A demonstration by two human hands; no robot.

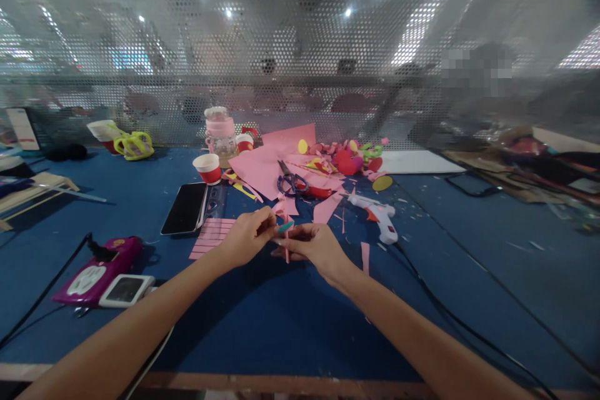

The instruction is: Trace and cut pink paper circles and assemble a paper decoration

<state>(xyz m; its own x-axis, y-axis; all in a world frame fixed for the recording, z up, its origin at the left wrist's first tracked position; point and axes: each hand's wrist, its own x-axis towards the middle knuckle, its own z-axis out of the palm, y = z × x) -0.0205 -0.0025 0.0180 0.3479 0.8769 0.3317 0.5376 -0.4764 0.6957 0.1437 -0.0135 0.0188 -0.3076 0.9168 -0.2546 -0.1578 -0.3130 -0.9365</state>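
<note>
"Fingers (294, 246) of the right hand (323, 247): how found?"
"Closed on one pink strip (287, 254), held over the table. One teal piece (285, 226) is met by the left hand (250, 237); whether it is pinched cannot be told."
"Surface?"
"Blue table (304, 331), littered with scraps. One glue gun (382, 215), one phone (185, 209), one bottle (220, 132) and, near it, two cups (207, 170) are counted."
"Room?"
"Bounded at the back by one perforated screen (300, 31)."
</note>
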